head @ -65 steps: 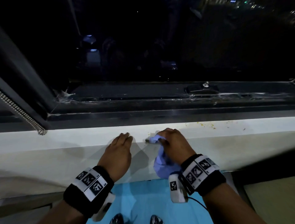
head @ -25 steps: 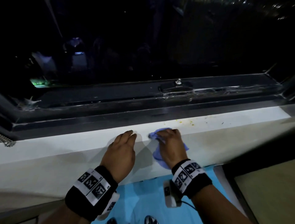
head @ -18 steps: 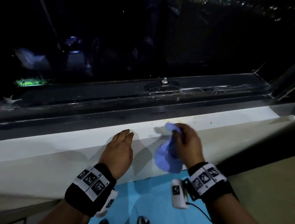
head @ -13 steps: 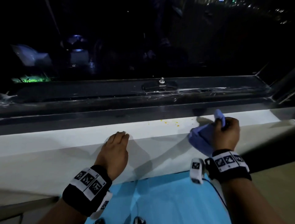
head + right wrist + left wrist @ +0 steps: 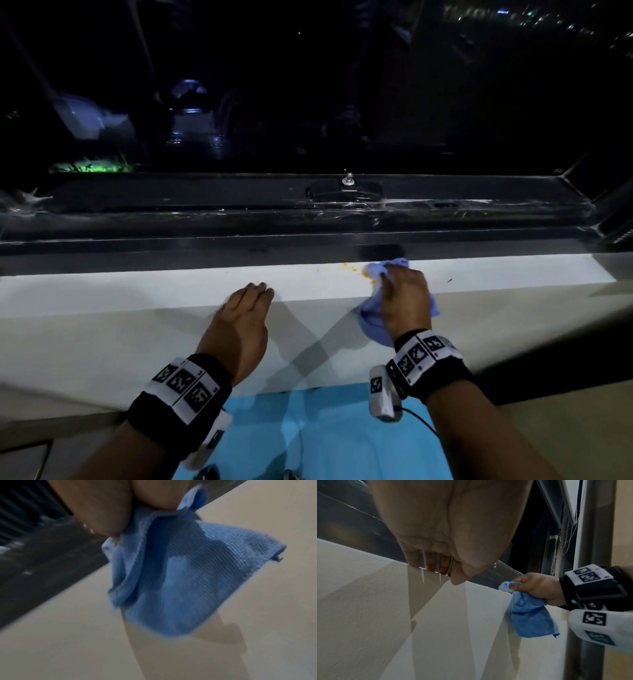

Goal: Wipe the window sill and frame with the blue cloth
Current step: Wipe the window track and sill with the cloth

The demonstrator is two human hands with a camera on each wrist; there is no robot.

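Note:
My right hand (image 5: 402, 294) grips the bunched blue cloth (image 5: 375, 269) and presses it onto the white window sill (image 5: 171, 287), right beside a scatter of yellow crumbs (image 5: 352, 269). The rest of the cloth (image 5: 530, 618) hangs down over the sill's front edge; in the right wrist view the cloth (image 5: 180, 581) fills the middle. My left hand (image 5: 246, 301) rests flat on the sill edge with straight fingers (image 5: 428, 563), holding nothing. The dark window frame (image 5: 308, 243) runs along behind the sill.
A latch knob (image 5: 348, 180) sits on the frame's far rail, with cobwebs (image 5: 24, 202) at the left. A bead chain (image 5: 563, 543) hangs at the right jamb. A light blue mat (image 5: 308, 431) lies on the floor below.
My right hand carried the cloth out to the right along the sill, then came back left and lowered it beside the crumbs. The left hand stayed on the sill edge.

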